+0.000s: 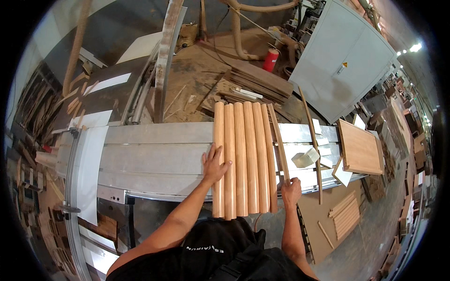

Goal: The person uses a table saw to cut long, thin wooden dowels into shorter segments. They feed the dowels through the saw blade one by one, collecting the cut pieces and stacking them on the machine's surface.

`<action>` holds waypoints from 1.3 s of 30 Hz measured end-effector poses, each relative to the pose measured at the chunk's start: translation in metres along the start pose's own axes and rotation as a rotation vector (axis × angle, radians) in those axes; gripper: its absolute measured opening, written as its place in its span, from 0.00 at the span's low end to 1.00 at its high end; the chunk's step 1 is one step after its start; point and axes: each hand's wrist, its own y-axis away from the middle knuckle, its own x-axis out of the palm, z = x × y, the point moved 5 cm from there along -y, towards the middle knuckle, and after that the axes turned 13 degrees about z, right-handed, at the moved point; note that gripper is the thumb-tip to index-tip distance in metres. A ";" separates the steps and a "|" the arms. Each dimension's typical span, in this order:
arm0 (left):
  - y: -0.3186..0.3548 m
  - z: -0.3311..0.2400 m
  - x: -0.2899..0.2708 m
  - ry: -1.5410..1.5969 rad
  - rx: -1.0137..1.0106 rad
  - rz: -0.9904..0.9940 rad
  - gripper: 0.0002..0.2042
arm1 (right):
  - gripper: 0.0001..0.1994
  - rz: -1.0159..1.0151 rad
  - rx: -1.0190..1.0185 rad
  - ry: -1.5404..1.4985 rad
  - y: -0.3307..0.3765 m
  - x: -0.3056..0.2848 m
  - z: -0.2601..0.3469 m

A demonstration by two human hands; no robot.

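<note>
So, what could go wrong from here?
1. The rounded wooden rods stick out past the near edge of the metal table, close to the person's body; a bump might shift them.
2. The left hand touches only the left side of the row, so the other rods could roll.
3. The right hand grips the thin wooden strip at its near end, so the far end might swing into the rods.

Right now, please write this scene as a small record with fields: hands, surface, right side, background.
Left hand: fingers spread on the left side of the rounded wooden slats
Right hand: gripping the near end of a thin wooden strip
Surface: grey metal table under the slats
Right side: framed wooden panel
Background: grey cabinet, red fire extinguisher
</note>
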 end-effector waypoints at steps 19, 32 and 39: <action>-0.016 -0.011 0.028 0.047 0.038 0.065 0.46 | 0.16 0.208 -0.206 -0.305 0.002 0.028 -0.010; -0.049 -0.089 0.088 0.013 0.060 0.201 0.52 | 0.19 0.093 -0.130 -0.184 -0.021 -0.016 -0.064; -0.039 -0.067 0.069 0.276 0.164 0.148 0.47 | 0.22 -0.049 -0.044 -0.360 -0.014 -0.012 -0.068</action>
